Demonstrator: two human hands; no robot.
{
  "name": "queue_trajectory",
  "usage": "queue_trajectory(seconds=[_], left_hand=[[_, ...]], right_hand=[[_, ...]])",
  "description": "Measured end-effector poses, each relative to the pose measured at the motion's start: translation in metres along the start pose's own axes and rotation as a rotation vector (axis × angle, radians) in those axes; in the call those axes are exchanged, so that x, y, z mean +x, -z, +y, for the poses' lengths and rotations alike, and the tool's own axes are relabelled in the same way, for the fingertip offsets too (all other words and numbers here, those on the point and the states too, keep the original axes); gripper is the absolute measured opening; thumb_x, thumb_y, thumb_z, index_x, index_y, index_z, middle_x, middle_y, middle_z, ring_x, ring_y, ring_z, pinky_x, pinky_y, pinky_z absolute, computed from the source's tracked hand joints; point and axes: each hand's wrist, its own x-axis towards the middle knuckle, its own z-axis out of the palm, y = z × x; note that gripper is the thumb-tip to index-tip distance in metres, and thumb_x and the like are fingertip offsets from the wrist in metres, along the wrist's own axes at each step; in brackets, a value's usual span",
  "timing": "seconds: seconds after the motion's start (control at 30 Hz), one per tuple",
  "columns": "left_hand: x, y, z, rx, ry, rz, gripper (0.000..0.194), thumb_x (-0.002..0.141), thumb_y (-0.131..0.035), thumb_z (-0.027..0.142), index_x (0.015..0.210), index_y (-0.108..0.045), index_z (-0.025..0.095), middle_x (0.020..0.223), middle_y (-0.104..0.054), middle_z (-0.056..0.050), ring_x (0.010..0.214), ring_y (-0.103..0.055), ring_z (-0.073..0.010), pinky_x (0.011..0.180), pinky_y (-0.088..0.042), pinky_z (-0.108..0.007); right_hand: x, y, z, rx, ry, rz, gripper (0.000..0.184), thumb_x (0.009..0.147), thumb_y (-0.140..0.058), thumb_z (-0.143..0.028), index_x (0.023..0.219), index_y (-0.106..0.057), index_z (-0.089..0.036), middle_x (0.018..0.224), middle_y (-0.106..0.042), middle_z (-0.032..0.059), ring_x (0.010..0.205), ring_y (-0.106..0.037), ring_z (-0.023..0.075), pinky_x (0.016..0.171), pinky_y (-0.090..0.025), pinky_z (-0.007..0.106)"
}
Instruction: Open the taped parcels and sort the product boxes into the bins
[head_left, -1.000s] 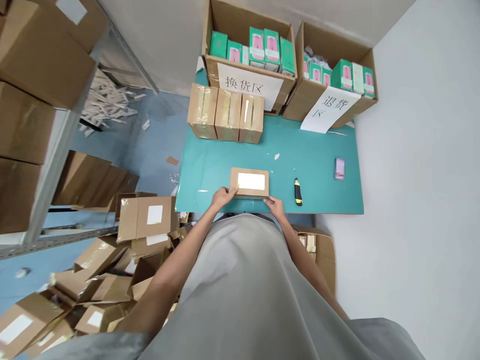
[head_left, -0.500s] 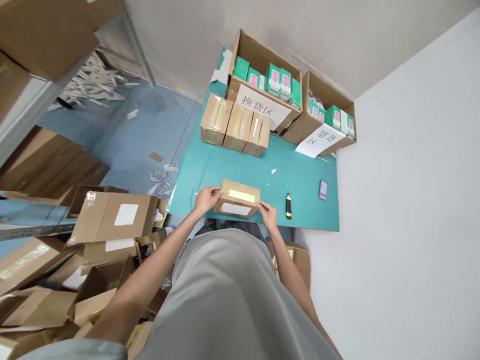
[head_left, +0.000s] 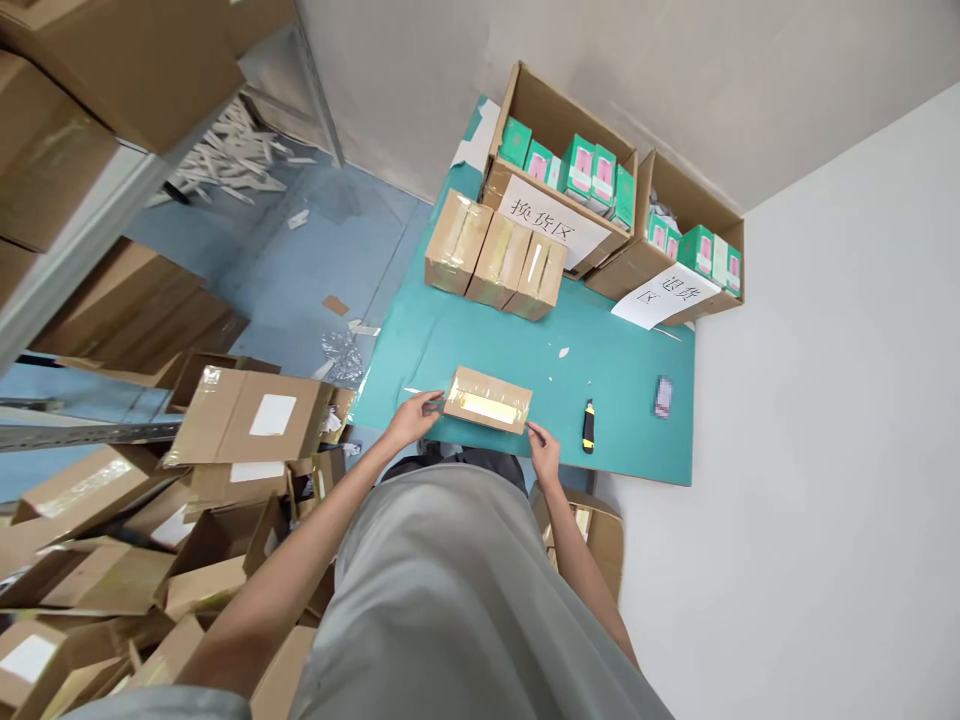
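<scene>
A small taped cardboard box [head_left: 487, 399] lies near the front edge of the teal table [head_left: 622, 430], its taped face up. My left hand [head_left: 411, 417] grips the box's left end with curled fingers. My right hand [head_left: 543, 451] pinches its right front corner. A black and yellow utility knife [head_left: 589, 425] lies on the table just right of my right hand.
Three taped boxes [head_left: 496, 258] stand in a row at the table's back. Behind them two open cartons [head_left: 564, 190] with paper signs hold green packs. A phone [head_left: 662, 396] lies at the right. Heaped cardboard boxes [head_left: 247, 420] cover the floor at left, beside a metal shelf.
The box was rolled away from me: its white label, on top a second ago, turned to the front and is now out of sight, the taped face up. The view swung left.
</scene>
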Motion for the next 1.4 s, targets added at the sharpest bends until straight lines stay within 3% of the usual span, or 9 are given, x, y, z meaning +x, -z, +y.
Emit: queue_trajectory(seconds=[0.17, 0.3, 0.47, 0.67, 0.87, 1.03, 1.2, 1.4], left_hand=[[0.001, -0.005, -0.017, 0.169, 0.114, -0.025, 0.071, 0.075, -0.074, 0.026, 0.145, -0.073, 0.016, 0.148, -0.076, -0.017, 0.121, -0.08, -0.0364, 0.108, -0.064, -0.048], [0.001, -0.009, -0.02, 0.264, 0.034, -0.007, 0.061, 0.077, -0.077, 0.031, 0.137, -0.078, 0.018, 0.156, -0.07, -0.017, 0.143, -0.068, -0.0403, 0.124, -0.054, -0.051], [0.007, -0.004, -0.007, 0.227, -0.085, 0.045, 0.054, 0.09, -0.071, 0.056, 0.129, -0.082, 0.021, 0.163, -0.064, -0.017, 0.148, -0.064, -0.039, 0.125, -0.053, -0.055], [0.019, -0.004, 0.018, 0.19, -0.158, 0.068, 0.061, 0.094, -0.064, 0.075, 0.111, -0.088, 0.022, 0.159, -0.066, -0.017, 0.142, -0.066, -0.0394, 0.125, -0.053, -0.056], [0.025, -0.014, 0.019, 0.216, -0.121, 0.068, 0.06, 0.096, -0.06, 0.072, 0.108, -0.088, 0.021, 0.142, -0.075, -0.019, 0.134, -0.073, -0.0388, 0.12, -0.057, -0.055], [0.027, -0.01, 0.012, 0.23, -0.092, 0.033, 0.056, 0.098, -0.055, 0.065, 0.113, -0.087, 0.022, 0.134, -0.082, -0.016, 0.127, -0.076, -0.0373, 0.117, -0.058, -0.052], [0.009, -0.011, -0.004, 0.206, 0.044, 0.089, 0.049, 0.092, -0.059, 0.051, 0.122, -0.085, 0.022, 0.132, -0.084, -0.013, 0.124, -0.079, -0.0341, 0.114, -0.06, -0.048], [-0.001, -0.017, -0.003, 0.197, 0.006, 0.048, 0.046, 0.083, -0.065, 0.04, 0.119, -0.086, 0.022, 0.132, -0.083, -0.013, 0.114, -0.082, -0.0326, 0.109, -0.063, -0.046]], right_hand=[[0.007, -0.024, 0.026, -0.01, -0.102, -0.068, 0.052, 0.08, -0.077, -0.055, 0.116, -0.087, -0.018, 0.127, -0.085, 0.0166, 0.112, -0.081, 0.037, 0.107, -0.063, 0.054], [0.007, -0.04, 0.026, 0.031, -0.061, -0.084, 0.039, 0.08, -0.08, -0.056, 0.099, -0.088, -0.023, 0.122, -0.087, 0.0115, 0.12, -0.078, 0.0353, 0.114, -0.059, 0.051], [0.019, -0.025, 0.006, 0.097, -0.016, -0.025, 0.051, 0.083, -0.079, -0.069, 0.099, -0.09, -0.022, 0.135, -0.083, 0.0159, 0.131, -0.074, 0.0367, 0.115, -0.058, 0.05], [0.033, -0.007, -0.014, 0.044, 0.032, -0.003, 0.06, 0.092, -0.065, -0.078, 0.089, -0.09, -0.023, 0.114, -0.088, 0.0131, 0.115, -0.079, 0.0344, 0.104, -0.063, 0.044], [0.039, -0.015, -0.002, 0.003, -0.034, 0.007, 0.06, 0.089, -0.066, -0.078, 0.085, -0.089, -0.023, 0.105, -0.089, 0.0119, 0.109, -0.082, 0.0377, 0.104, -0.062, 0.049], [0.04, -0.015, 0.006, 0.027, -0.064, 0.033, 0.059, 0.089, -0.066, -0.076, 0.088, -0.088, -0.022, 0.108, -0.089, 0.0125, 0.111, -0.082, 0.0385, 0.107, -0.062, 0.053], [0.014, -0.022, 0.013, 0.047, -0.133, 0.093, 0.052, 0.088, -0.068, -0.071, 0.092, -0.089, -0.023, 0.108, -0.089, 0.0135, 0.113, -0.083, 0.0354, 0.107, -0.063, 0.053], [-0.008, -0.042, 0.015, 0.055, -0.18, 0.105, 0.039, 0.081, -0.076, -0.059, 0.093, -0.089, -0.025, 0.104, -0.089, 0.0118, 0.107, -0.084, 0.0346, 0.104, -0.065, 0.054]])
